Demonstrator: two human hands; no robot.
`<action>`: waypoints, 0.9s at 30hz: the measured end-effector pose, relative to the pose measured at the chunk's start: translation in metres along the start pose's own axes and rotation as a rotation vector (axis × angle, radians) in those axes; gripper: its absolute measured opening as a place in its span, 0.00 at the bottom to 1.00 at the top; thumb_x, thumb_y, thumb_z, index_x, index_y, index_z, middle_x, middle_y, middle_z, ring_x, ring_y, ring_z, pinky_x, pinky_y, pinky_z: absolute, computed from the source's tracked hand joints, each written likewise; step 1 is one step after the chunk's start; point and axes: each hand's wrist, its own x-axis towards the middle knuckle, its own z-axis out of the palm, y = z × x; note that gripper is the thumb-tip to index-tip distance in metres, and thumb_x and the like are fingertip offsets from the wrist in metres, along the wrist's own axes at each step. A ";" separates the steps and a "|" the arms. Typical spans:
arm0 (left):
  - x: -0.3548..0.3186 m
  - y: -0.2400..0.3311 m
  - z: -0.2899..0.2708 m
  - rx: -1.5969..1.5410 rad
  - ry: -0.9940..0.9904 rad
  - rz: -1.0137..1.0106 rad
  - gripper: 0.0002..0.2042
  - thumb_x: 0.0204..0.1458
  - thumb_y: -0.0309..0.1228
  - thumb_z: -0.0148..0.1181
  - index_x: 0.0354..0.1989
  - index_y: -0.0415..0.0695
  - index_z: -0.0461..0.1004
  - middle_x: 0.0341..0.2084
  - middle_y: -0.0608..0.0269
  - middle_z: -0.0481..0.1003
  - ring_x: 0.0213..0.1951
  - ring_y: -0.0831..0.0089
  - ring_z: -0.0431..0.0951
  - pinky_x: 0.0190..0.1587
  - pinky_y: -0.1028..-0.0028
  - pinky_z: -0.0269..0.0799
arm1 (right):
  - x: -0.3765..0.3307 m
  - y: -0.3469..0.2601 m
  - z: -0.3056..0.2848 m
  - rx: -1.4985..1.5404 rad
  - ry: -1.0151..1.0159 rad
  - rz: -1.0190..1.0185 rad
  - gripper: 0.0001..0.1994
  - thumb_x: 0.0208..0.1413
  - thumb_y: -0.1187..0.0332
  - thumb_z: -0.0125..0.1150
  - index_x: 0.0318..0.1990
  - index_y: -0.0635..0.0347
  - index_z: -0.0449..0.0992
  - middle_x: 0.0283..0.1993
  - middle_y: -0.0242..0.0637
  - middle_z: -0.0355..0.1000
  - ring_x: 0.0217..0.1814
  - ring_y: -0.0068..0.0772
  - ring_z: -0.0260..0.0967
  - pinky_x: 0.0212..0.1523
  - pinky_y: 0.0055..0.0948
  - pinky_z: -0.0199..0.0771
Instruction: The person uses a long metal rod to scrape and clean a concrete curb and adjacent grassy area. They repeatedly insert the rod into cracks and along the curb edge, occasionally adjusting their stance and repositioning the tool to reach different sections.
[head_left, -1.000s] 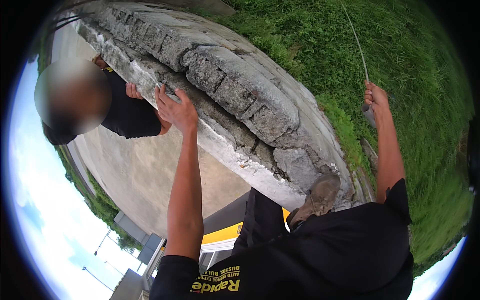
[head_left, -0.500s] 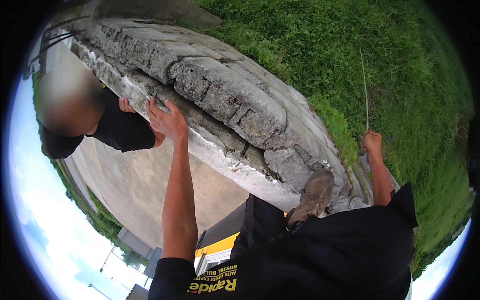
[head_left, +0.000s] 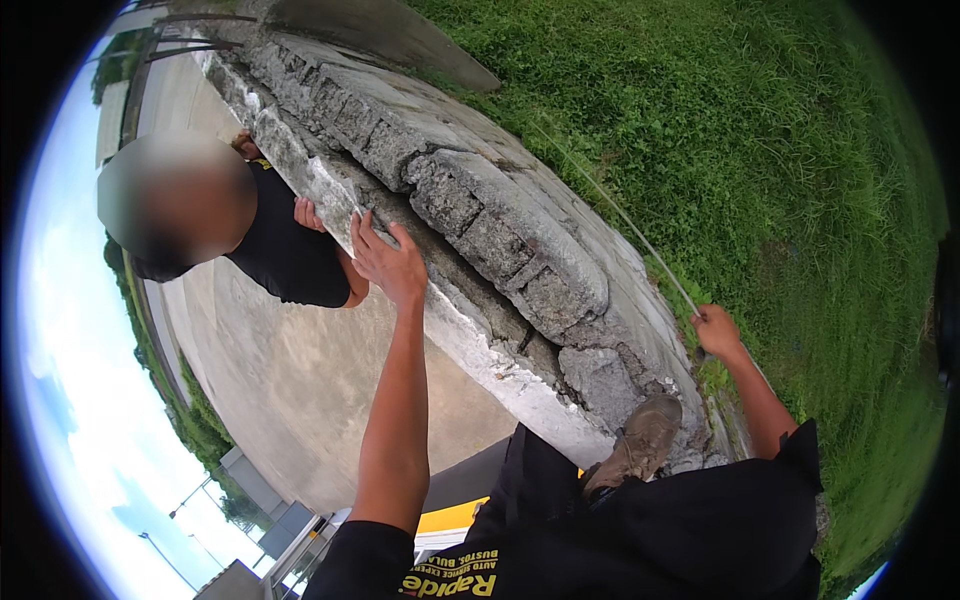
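Observation:
My left hand (head_left: 393,266) rests on the white-plastered edge of a broken concrete wall (head_left: 500,365), its fingers spread and holding nothing. A long gap with rough, cracked blocks (head_left: 470,215) runs along the wall beside it. Out over the grass side, my right hand (head_left: 717,333) is closed around the near end of a long, thin, pale rod or line (head_left: 630,220), whose exact kind I cannot make out. It slants away to the far left across the grass. Part of what sits inside that fist is hidden.
A person in a black shirt (head_left: 290,240) stands on the pavement side, one hand (head_left: 308,213) on the wall's edge. My brown shoe (head_left: 648,437) is on the rubble at the near end. Grass (head_left: 800,150) covers the right; a concrete slab (head_left: 400,35) stands at the far end.
The rod has swung from nearly straight ahead to slanting left, its near end still in my right hand. The view has shifted; my left hand stays on the wall's edge.

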 end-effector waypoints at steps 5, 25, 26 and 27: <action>0.003 0.000 -0.004 0.011 -0.010 -0.023 0.23 0.70 0.39 0.55 0.71 0.50 0.68 0.76 0.63 0.62 0.78 0.57 0.60 0.76 0.38 0.50 | 0.003 -0.073 -0.048 -0.439 0.161 -0.309 0.07 0.53 0.70 0.66 0.32 0.67 0.82 0.30 0.59 0.80 0.35 0.62 0.82 0.41 0.53 0.81; 0.009 -0.004 -0.008 -0.004 -0.036 -0.042 0.24 0.68 0.38 0.56 0.73 0.51 0.67 0.77 0.63 0.61 0.78 0.59 0.58 0.78 0.39 0.45 | 0.183 -0.407 -0.059 -0.376 0.041 -0.382 0.14 0.53 0.66 0.66 0.36 0.73 0.84 0.41 0.64 0.82 0.50 0.62 0.84 0.46 0.53 0.83; 0.010 -0.006 -0.008 -0.007 -0.038 -0.048 0.24 0.68 0.38 0.55 0.73 0.51 0.67 0.77 0.63 0.61 0.79 0.59 0.58 0.78 0.39 0.45 | 0.195 -0.420 -0.050 -0.271 0.008 -0.322 0.16 0.55 0.66 0.64 0.44 0.73 0.83 0.47 0.63 0.82 0.50 0.60 0.83 0.48 0.56 0.81; 0.009 -0.006 -0.009 -0.004 -0.038 -0.057 0.24 0.68 0.38 0.55 0.72 0.51 0.67 0.77 0.63 0.61 0.79 0.60 0.58 0.78 0.39 0.45 | 0.216 -0.431 -0.041 0.003 -0.030 -0.283 0.16 0.55 0.66 0.63 0.44 0.72 0.83 0.47 0.62 0.82 0.48 0.58 0.82 0.47 0.58 0.80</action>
